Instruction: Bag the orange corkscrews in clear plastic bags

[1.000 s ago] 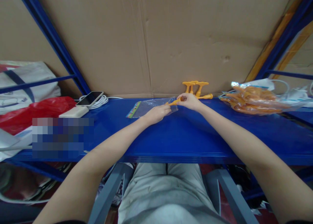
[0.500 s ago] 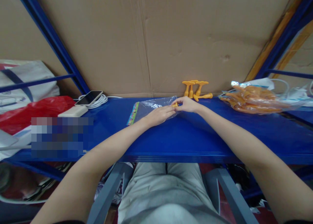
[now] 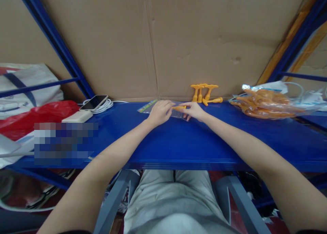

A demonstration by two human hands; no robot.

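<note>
Both hands meet just left of the orange plastic pegs [image 3: 205,92]: left hand [image 3: 159,112] pinches the thin, limp, slippery clear plastic bag [image 3: 178,113]; right hand [image 3: 194,110] grips a light, stiff orange stick [image 3: 179,107] at its mouth.

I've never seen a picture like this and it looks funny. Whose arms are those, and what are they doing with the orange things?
The camera sits on a person's head and looks down, so you see their own arms. Their left hand and right hand hold a clear plastic bag with a small orange piece at its opening. They work on a blue shelf. More orange pieces stand behind, a full bag of them lies to the right, and a phone lies to the left.
</note>
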